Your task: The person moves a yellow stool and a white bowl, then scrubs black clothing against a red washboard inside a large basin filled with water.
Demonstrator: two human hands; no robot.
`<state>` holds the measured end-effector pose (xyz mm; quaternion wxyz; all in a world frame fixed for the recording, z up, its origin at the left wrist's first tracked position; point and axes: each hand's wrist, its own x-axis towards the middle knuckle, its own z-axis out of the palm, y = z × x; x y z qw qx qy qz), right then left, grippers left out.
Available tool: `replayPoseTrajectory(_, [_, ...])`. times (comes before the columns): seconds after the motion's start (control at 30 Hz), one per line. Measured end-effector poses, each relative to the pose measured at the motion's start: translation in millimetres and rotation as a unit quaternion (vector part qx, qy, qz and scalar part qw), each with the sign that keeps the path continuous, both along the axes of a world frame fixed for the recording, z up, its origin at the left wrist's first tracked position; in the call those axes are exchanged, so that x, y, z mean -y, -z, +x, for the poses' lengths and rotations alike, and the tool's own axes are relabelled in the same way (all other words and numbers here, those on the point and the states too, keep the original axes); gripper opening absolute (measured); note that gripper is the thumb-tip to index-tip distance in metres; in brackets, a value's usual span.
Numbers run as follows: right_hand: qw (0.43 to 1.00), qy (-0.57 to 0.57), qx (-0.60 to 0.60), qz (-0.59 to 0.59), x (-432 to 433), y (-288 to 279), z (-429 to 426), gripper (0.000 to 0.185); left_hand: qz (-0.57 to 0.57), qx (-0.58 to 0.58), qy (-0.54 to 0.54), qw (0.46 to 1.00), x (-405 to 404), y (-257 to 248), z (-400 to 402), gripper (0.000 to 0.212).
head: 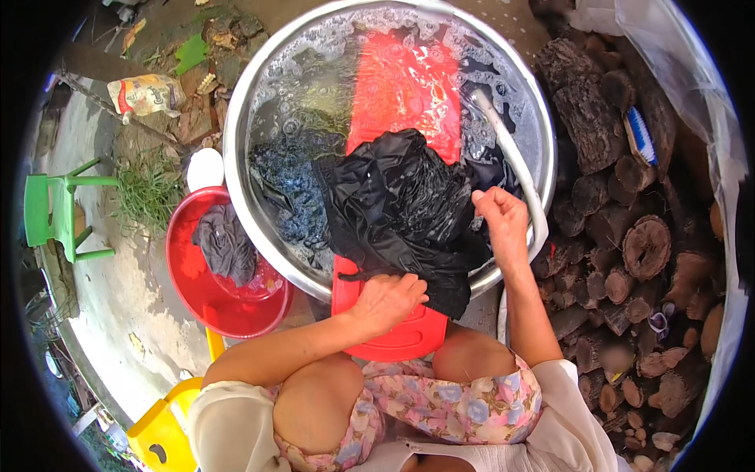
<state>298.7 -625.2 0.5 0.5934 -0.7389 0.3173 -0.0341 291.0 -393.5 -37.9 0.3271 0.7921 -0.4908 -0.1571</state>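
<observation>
A wet black garment [407,212] lies bunched over a red plastic washboard [407,88], which slants from the soapy water to between the person's knees. My left hand [392,301] grips the garment's near edge, knuckles up, above the lower end of the board. At the garment's right side my right hand [504,221] has its fingers curled tight on the cloth; the folds partly hide the fingertips. Around the board stands a wide metal basin [236,118] of sudsy water. Dark blue cloth [295,194] soaks at its left, and more dark cloth sits underwater at the right.
A pale hose [519,159] bends over the basin's right rim. Left of the basin, a red plastic tub [189,295] holds a grey cloth [227,245]. Stacked firewood [646,248] with a blue-bristled brush [642,137] borders the right. Green [59,206] and yellow [165,425] plastic chairs stand left.
</observation>
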Motion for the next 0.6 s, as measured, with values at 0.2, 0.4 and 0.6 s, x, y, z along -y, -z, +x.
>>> replayPoseTrajectory(0.2, [0.957,0.041,-0.029,0.285,-1.8,-10.5,15.0,0.016,0.022,-0.134,0.002,0.991,1.1,-7.4,4.6,0.014])
replayPoseTrajectory(0.4, [0.932,0.038,-0.010,0.359,-9.2,-10.2,17.6,0.021,-0.102,-0.160,-0.210,0.959,-6.0,-23.2,59.7,0.007])
replayPoseTrajectory(0.6, [0.971,-0.064,0.105,0.206,-50.1,-9.5,65.3,0.020,0.108,0.100,-0.177,0.973,0.7,-1.5,106.8,0.028])
